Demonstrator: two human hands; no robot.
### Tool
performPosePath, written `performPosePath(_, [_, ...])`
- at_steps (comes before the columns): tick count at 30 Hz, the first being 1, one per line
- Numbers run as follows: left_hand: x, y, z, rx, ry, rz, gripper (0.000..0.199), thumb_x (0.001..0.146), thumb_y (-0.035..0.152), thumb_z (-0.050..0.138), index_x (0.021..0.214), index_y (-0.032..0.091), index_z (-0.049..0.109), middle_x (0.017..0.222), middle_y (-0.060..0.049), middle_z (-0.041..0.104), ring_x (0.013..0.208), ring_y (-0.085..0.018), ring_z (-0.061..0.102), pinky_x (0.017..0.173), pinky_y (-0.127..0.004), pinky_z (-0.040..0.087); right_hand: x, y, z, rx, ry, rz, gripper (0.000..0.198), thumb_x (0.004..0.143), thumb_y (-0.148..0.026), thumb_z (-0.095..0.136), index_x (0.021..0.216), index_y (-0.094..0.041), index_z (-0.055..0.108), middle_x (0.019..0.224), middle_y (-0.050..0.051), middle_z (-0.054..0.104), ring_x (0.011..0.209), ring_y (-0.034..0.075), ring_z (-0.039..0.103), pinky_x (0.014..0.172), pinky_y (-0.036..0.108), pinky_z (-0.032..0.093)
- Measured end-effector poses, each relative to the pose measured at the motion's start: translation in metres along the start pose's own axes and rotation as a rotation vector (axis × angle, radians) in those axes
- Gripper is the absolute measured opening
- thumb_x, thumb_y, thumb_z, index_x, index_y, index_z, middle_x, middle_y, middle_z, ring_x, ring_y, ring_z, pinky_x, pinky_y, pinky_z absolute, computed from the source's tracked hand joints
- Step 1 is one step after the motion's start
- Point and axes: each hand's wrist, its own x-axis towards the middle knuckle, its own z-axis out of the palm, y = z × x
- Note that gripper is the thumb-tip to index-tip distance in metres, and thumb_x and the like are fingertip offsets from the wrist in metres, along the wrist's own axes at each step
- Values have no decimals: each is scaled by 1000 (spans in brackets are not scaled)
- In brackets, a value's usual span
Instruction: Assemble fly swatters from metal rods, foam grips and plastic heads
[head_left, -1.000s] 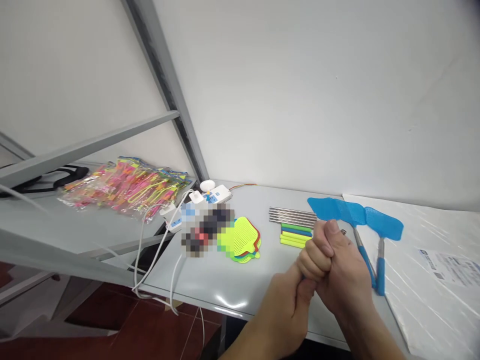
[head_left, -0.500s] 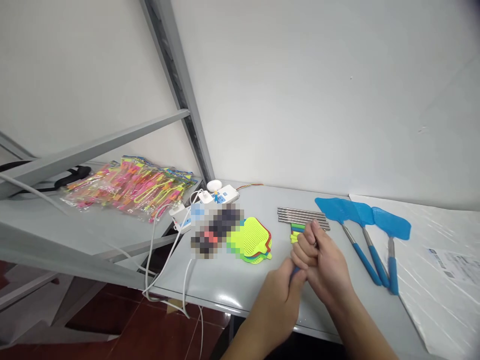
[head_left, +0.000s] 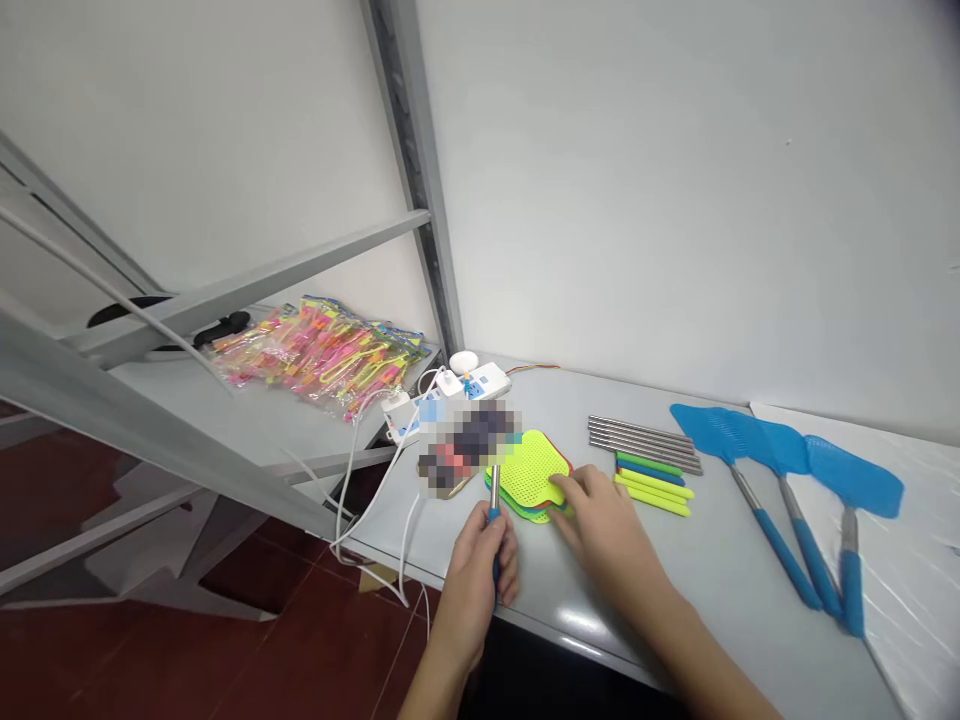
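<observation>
My left hand [head_left: 480,555] is wrapped round a blue fly swatter handle [head_left: 496,514], whose metal rod points up and away. At the right edge of a stack of perforated fly swatter heads, my right hand [head_left: 600,515] has its thumb and forefinger apart, the forefinger at the top yellow head [head_left: 531,470]. Red, green and blue edges show beneath that head. Right of the stack lie several coloured handles [head_left: 652,480], green, blue and yellow, and behind them a row of bare metal rods [head_left: 641,443]. Three blue fly swatters [head_left: 787,530] with handles lie further right.
A power strip [head_left: 487,380] with plugs and white cables [head_left: 346,500] stands at the back left, beside a blurred object [head_left: 469,445]. Bagged pink and yellow items [head_left: 322,350] lie on the left shelf. White plastic wrap [head_left: 915,580] covers the right end.
My hands, previously together, have separated. The left keeps the blue handle, its metal rod now visible; the right has moved to the fly swatter heads. The view has shifted left.
</observation>
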Motion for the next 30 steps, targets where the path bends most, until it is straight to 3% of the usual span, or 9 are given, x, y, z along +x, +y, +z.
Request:
performPosePath(5, [5, -2, -11, 356, 80, 59, 30, 90, 49, 50, 81, 22, 42, 62, 9, 34, 45, -6, 27, 42, -17, 25, 5, -5, 0, -107, -13, 24, 22, 90, -26, 57, 110, -19, 60, 99, 10, 60, 88, 25, 58, 78, 40, 38])
performPosePath(13, [17, 7, -5, 741, 165, 344, 19, 91, 38, 50, 84, 21, 53, 75, 1, 57, 69, -16, 55, 63, -24, 42, 3, -3, -2, -65, -29, -21, 18, 89, -15, 54, 105, -20, 62, 99, 9, 62, 85, 24, 58, 81, 41, 40])
performPosePath(16, [23, 6, -3, 873, 147, 493, 15, 90, 30, 52, 102, 21, 55, 97, -4, 62, 94, -20, 59, 82, -31, 46, 1, 1, 3, 35, -17, -34, 22, 87, -11, 53, 106, -20, 61, 101, 9, 62, 85, 24, 57, 78, 39, 44])
performPosePath(19, [29, 2, -1, 983, 48, 618, 35, 89, 23, 56, 123, 24, 50, 124, -6, 58, 117, -21, 53, 99, -34, 42, -2, 4, 7, 151, 12, -38, 27, 85, -8, 52, 108, -20, 60, 103, 9, 60, 88, 24, 58, 79, 38, 47])
performPosePath(23, [37, -3, 3, 1076, -35, 624, 44, 88, 20, 59, 130, 28, 47, 132, -3, 55, 124, -19, 50, 103, -32, 41, -2, 5, 5, 306, 83, -30, 29, 85, -8, 51, 110, -20, 57, 108, 10, 55, 94, 23, 58, 81, 39, 50])
performPosePath(30, [41, -6, 4, 1080, -20, 665, 39, 90, 29, 60, 127, 27, 49, 129, -4, 57, 122, -19, 52, 103, -32, 43, -12, 10, -12, 514, 197, 55, 24, 86, -14, 55, 107, -25, 59, 102, 7, 54, 90, 21, 61, 80, 37, 53])
